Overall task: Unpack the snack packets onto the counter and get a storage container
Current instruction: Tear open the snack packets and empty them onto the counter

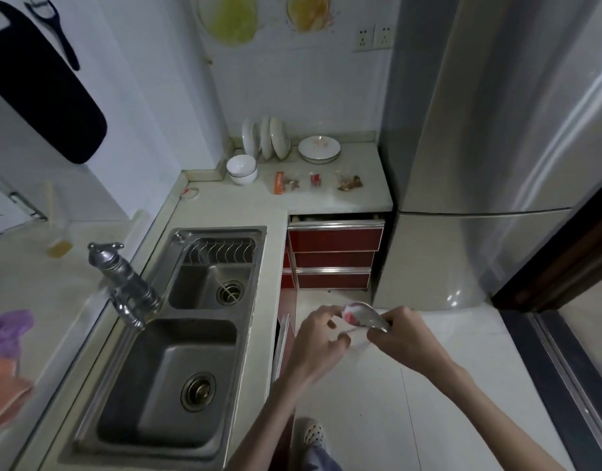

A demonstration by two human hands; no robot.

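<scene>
- A clear plastic bag point(362, 317) with a red-and-white blur inside it is held above the floor, in front of the sink cabinet; what the bag holds is too blurred to name.
- The left hand point(321, 338) pinches the bag's left end between thumb and curled fingers.
- The right hand point(400, 333) grips the bag's right end, fingers curled round the plastic.
- Three snack packets lie on the bench point(330, 203) at the far corner, apart from one another: an orange-edged packet point(283, 183) on the left, a small red packet point(315, 179) in the middle, a brownish clear packet point(350, 182) on the right.
- Behind the packets, a white lidded dish point(319, 148) sits on the bench, its lid on.
- Left of it, white plates point(265, 137) stand on edge in a rack.
- Stacked white bowls point(242, 168) sit just left of the orange-edged packet; nothing shows inside the top one.
- Below the bench, the top red drawer point(336, 236) stands slightly pulled out; its contents cannot be made out.
- The double steel sink point(177, 331) holds a wire rack in its far basin; the near basin shows only its drain.
- A silver fridge point(490, 130) stands right of the bench.
</scene>
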